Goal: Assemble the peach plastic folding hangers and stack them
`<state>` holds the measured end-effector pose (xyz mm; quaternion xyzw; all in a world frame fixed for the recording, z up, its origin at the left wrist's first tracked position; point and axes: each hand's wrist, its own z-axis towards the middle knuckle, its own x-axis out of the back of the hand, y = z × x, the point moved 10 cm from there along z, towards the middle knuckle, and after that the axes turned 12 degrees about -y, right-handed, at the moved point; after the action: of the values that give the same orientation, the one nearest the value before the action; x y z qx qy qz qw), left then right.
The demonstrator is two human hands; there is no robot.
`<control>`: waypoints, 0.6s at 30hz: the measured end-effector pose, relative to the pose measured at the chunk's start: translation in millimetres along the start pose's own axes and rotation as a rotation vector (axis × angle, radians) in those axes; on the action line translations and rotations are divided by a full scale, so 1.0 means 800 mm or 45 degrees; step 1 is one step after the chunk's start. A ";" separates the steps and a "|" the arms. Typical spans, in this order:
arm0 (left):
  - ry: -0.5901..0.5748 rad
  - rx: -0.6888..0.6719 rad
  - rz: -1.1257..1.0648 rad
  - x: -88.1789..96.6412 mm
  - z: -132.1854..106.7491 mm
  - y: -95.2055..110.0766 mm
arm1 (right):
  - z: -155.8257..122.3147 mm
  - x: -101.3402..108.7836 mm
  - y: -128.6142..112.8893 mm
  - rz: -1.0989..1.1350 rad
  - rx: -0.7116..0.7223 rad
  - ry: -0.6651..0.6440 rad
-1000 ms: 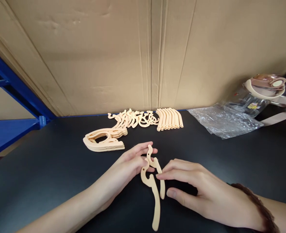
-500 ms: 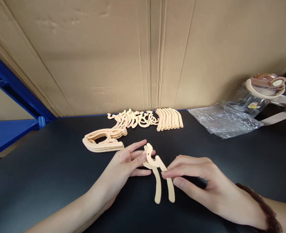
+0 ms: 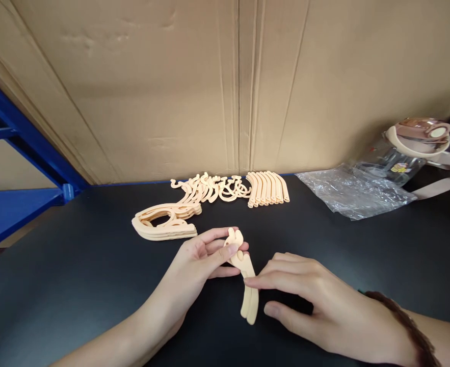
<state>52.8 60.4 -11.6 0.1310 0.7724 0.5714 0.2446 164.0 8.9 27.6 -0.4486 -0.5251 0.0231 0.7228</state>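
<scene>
My left hand (image 3: 205, 255) pinches the top of a small cream folding hanger (image 3: 249, 285) between thumb and fingers. The hanger's two curved arms hang down side by side, nearly overlapping. At its right edge, the index fingertip of my right hand (image 3: 309, 295) touches one arm, while the thumb stays apart from it. Behind my left hand lies a stack of cream curved hanger pieces (image 3: 163, 235). Farther back sit a loose pile of hook-shaped pieces (image 3: 205, 186) and a neat row of curved arm pieces (image 3: 268, 188).
The black tabletop (image 3: 75, 265) meets a cardboard wall (image 3: 163, 92) at the back. On the right lie a crumpled clear plastic bag (image 3: 354, 193) and a clear bottle (image 3: 400, 158) with a brown lid and strap. A blue metal frame (image 3: 41, 148) stands at the left.
The hanger's right arm has swung left against the other arm, so the spread pair is now closed together. My right thumb has come off it, leaving the index finger touching.
</scene>
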 end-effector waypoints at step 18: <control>-0.022 -0.127 1.148 -0.002 0.009 0.033 | -0.013 0.118 0.088 -0.685 -0.309 0.426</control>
<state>56.0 73.9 11.8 0.4469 0.6077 0.6563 -0.0162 245.1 92.1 49.9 -0.3744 -0.4977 -0.3050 0.7205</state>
